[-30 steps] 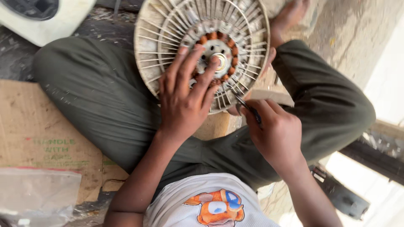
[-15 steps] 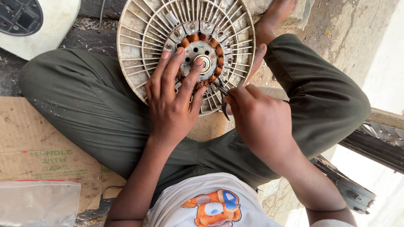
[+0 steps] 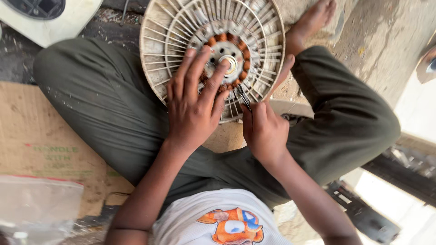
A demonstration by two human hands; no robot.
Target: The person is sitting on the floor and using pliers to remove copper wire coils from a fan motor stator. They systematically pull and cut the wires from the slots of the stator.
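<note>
A round white ribbed motor housing (image 3: 181, 27) with copper windings (image 3: 223, 38) around a metal hub (image 3: 229, 63) lies between my crossed legs. My left hand (image 3: 193, 109) rests flat on it, fingers spread over the windings and hub. My right hand (image 3: 263, 129) is closed around a thin dark metal tool (image 3: 244, 97), whose tip touches the lower rim of the windings.
I sit cross-legged in olive trousers (image 3: 104, 104) on flattened cardboard (image 3: 32, 131). A white appliance casing (image 3: 50, 18) lies at the top left, a clear plastic bag (image 3: 36, 206) at the bottom left. My bare foot (image 3: 313, 20) rests on concrete. Dark metal parts (image 3: 363, 213) lie at the lower right.
My left hand stays spread on the windings. My right hand with the tool has shifted left, closer to the housing's lower edge. The view has moved, so the housing sits a little higher.
</note>
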